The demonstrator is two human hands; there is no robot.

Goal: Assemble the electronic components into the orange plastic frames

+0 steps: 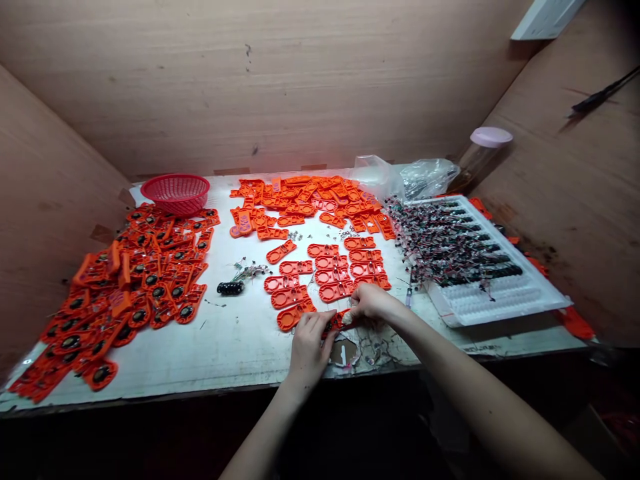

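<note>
Left hand point(307, 341) and right hand point(371, 303) both grip one orange shell point(336, 323) at 6 o'clock on the surface point(225, 347).
Shell looks light, stiff, thin plastic; best pinched at the edges. The hands cover most of it; tray point(500, 300) at 3 o'clock holds wired parts point(440, 240) too small to make out.

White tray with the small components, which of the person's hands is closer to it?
Right. The right hand sits just left of the white tray, near its front corner; the left hand is farther left again. Both pinch one orange part.
</note>
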